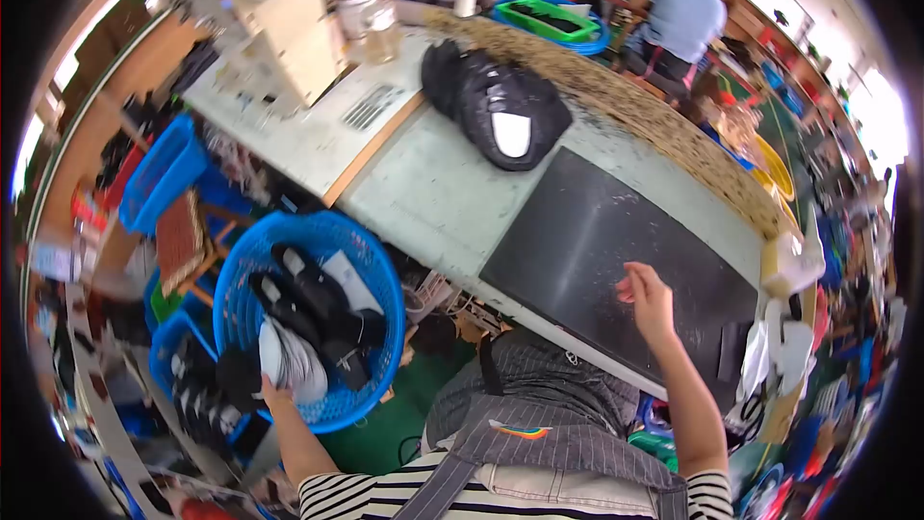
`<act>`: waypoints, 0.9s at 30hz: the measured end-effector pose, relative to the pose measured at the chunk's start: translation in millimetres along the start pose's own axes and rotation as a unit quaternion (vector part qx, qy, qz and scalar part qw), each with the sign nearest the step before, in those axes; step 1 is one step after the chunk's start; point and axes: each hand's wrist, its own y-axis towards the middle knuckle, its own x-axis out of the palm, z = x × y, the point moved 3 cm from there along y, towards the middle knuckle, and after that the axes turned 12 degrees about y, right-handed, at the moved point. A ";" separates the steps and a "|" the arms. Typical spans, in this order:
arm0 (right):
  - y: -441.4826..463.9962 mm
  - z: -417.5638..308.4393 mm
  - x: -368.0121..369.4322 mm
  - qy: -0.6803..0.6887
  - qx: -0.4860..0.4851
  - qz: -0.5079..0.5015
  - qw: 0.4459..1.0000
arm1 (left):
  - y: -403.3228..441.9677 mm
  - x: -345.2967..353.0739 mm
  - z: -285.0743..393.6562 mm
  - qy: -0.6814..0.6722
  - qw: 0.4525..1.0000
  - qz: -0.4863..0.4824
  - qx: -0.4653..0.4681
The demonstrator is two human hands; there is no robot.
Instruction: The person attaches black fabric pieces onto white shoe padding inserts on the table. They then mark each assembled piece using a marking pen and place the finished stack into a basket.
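Observation:
My left hand (276, 393) is down at the near left side of a blue plastic basket (390, 366). Its fingers close on the end of a stack of thin white pieces (289, 363), and part of the hand is hidden behind them. Black shoe-like fabric pieces (313, 294) lie beside the stack in the same basket. Above a dark flat mat (568, 241) on the table, my right hand (650, 300) hovers with curled fingers drawn together. Nothing shows in it.
A black bundle with a white patch (496, 111) lies on the table (414, 193) behind the mat. At the back left stands a cream-coloured machine (274, 29) with glass jars (380, 29) beside it. A seated person (679, 19) is farther back.

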 end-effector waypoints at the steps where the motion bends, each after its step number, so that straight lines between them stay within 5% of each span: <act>1: 8.5 11.7 -18.3 -0.022 0.005 0.041 0.999 | 26.0 -7.6 -4.3 0.005 0.996 0.064 -0.063; 4: 35.5 34.0 -92.6 -0.188 -0.056 0.168 0.966 | -23.3 28.0 32.5 0.123 0.971 0.200 0.040; 7: 58.5 39.6 -156.0 -0.420 -0.039 0.252 0.871 | -174.2 121.7 92.3 0.439 0.718 0.486 0.234; 9: 83.2 56.3 -191.2 -0.477 0.034 0.241 0.844 | -209.6 189.4 96.9 0.419 0.586 0.451 0.527; 10: 95.8 68.7 -207.7 -0.492 0.061 0.235 0.836 | -246.5 240.2 98.4 0.390 0.601 0.336 0.611; 11: 109.7 84.0 -222.3 -0.506 0.086 0.227 0.828 | -293.8 298.7 105.8 0.293 0.805 -0.005 0.517; 13: 133.6 102.3 -240.0 -0.509 0.127 0.218 0.823 | -348.2 393.1 77.4 0.225 0.781 -0.236 0.533; 15: 151.8 116.1 -248.4 -0.486 0.166 0.219 0.830 | -402.2 472.8 54.9 0.271 0.789 -0.385 0.395; 18: 161.2 109.4 -237.8 -0.487 0.186 0.246 0.817 | -415.4 580.3 20.7 0.297 0.837 -0.377 0.262; 20: 154.7 93.6 -221.7 -0.430 0.108 0.270 0.855 | -385.4 642.1 -2.0 0.236 0.818 -0.428 0.303; 22: 144.2 91.6 -205.9 -0.363 0.059 0.277 0.888 | -372.4 670.9 -6.7 0.267 0.787 -0.376 0.411; 25: 102.2 51.9 -170.3 -0.270 0.004 0.252 0.929 | -359.5 679.0 -5.8 0.255 0.846 -0.380 0.275; 27: 75.4 14.8 -142.9 -0.231 -0.033 0.255 0.938 | -379.8 668.8 6.9 0.283 0.815 -0.441 0.247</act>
